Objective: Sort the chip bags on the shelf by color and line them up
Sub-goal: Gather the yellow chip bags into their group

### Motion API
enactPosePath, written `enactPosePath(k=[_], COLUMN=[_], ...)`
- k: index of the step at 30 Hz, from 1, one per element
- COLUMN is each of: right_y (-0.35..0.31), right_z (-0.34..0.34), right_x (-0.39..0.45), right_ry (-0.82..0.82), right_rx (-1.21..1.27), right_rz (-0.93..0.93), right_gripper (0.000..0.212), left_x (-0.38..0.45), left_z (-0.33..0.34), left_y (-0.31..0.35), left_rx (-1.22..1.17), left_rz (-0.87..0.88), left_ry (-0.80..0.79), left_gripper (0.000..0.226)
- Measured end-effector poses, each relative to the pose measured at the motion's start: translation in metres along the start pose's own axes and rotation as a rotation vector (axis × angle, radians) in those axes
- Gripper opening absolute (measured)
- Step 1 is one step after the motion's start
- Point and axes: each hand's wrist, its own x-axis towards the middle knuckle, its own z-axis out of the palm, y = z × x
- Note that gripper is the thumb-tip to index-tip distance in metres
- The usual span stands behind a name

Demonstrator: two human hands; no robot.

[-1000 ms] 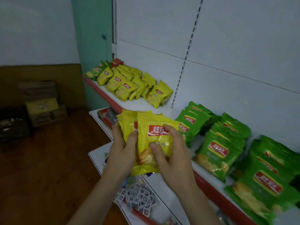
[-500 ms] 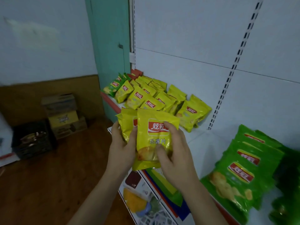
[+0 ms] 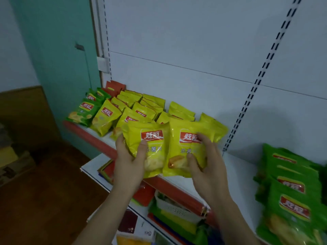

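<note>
My left hand (image 3: 129, 161) grips one yellow chip bag (image 3: 150, 138) and my right hand (image 3: 207, 165) grips a second yellow chip bag (image 3: 187, 152). The two bags are side by side, just above the front edge of the white shelf (image 3: 237, 167). Behind them several yellow bags (image 3: 141, 108) lie in rows on the shelf. Green bags (image 3: 85, 110) sit at the far left end, with red bags (image 3: 115, 86) behind them. A stack of green bags (image 3: 292, 188) fills the shelf on the right.
The shelf has a red front strip (image 3: 173, 190) and a white back panel with a slotted upright (image 3: 261, 73). A lower shelf (image 3: 95, 175) holds a white basket (image 3: 175, 207) and mixed goods. Wooden floor (image 3: 44, 200) and cardboard boxes (image 3: 10, 161) lie to the left.
The two yellow bags, stacked together in both hands before, are now separated, one in each hand. My view has moved left along the shelf, closer to the yellow rows.
</note>
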Motion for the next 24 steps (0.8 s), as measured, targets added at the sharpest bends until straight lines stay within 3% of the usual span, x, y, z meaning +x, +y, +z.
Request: enactPosePath(k=[6,14,19,24], right_y=[0.042,0.105,0.131,0.14], right_z=[0.003,0.059,0.079,0.078], right_x=[0.026,0.069,0.068,0.067], right_ry=[0.224,0.151,0.094,0.033], right_rx=[-0.168,-0.294,-0.623,-0.652], right_rz=[0.259,0.319,0.371,0.364], right_gripper=[0.058,0.071,0.088,0.091], left_x=[0.04,0.073,0.088,0.093], left_z=[0.002,0.023,0.034,0.051], left_y=[-0.008,-0.015,-0.012,-0.016], left_rx=[-0.062,-0.045,-0.033,-0.072], left_rz=[-0.035,-0.061,-0.042,-0.028], left_ry=[-0.141,-0.247,-0.253,-0.272], left_gripper=[0.071,0.055,0.052,0.052])
